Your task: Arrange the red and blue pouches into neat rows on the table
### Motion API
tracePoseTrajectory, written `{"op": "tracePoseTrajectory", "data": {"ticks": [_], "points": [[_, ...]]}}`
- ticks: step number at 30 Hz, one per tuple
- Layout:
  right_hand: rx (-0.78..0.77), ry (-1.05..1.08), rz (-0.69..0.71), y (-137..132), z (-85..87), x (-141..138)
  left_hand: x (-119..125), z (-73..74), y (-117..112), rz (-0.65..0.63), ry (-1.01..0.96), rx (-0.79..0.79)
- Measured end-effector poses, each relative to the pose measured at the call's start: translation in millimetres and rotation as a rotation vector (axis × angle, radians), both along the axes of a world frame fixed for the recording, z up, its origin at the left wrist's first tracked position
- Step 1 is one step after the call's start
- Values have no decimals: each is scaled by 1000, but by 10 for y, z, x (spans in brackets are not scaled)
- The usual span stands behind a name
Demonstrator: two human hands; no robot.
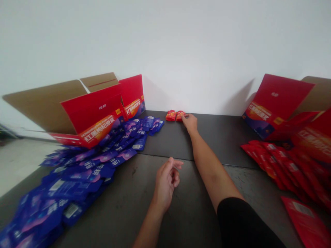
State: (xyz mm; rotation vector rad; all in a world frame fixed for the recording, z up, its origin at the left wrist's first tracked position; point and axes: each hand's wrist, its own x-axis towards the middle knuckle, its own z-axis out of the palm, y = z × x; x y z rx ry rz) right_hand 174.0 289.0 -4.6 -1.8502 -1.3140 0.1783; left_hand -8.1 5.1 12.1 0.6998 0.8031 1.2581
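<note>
Red sachets [170, 115], 2 of them, are lying side by side at the far end of the dark table top [165, 137], near the white wall [165, 44]. The right sachet is touched by the fingertips of the right hand [189, 123]; fingers are extended, and whether it is pinched cannot be told. The left hand [165, 181] is seen nearer the camera over the table, half open with fingers loosely curled, nothing held. Blue sachets [77, 182] are heaped along the left side, red sachets [279, 165] along the right (1 loose red sachet [306, 220] lies just apart). Open red-printed cartons are placed at left [95, 110] and right [274, 103].
</note>
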Motion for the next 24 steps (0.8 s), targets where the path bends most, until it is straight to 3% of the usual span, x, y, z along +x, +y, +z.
{"op": "tracePoseTrajectory", "data": {"ticks": [6, 11, 14, 17, 20, 24], "points": [[104, 3, -19, -281, 95, -99, -17, 9, 2, -23, -16, -20], [198, -18, 52, -855, 234, -332, -36, 34, 8, -32, -39, -37], [161, -76, 146, -1377, 407, -416, -32, 28, 17, -26, -39, -24], [1, -258, 274, -2045, 650, -296, -18, 4, 20, -9, 6, 17], [-222, -479, 331, -2804, 849, 66, -9, -13, 13, -6, 31, 43], [-353, -594, 166, -3712, 877, 703, -12, -13, 9, -17, 27, 78]]}}
